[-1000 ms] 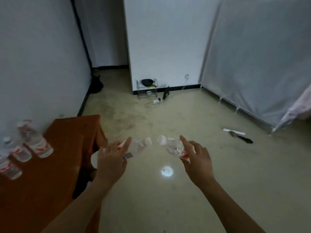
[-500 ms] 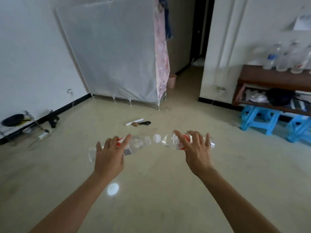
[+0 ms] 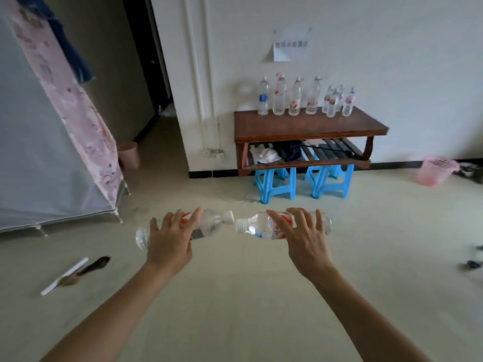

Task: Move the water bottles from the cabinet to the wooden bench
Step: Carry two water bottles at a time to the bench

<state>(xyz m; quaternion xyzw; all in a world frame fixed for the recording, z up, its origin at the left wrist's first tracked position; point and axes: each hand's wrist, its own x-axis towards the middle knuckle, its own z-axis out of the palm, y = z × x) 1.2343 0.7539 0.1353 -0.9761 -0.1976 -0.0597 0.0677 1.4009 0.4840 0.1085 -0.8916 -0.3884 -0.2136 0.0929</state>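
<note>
Pale floor, white wall. Dark brown wooden bench ahead, slightly right, well apart, bearing a row of upright clear bottles. Left hand curls round 1 clear plastic water bottle; right hand round a 2nd water bottle. Both lie horizontal, caps nearly meeting. Right hand is nearer the bench.
</note>
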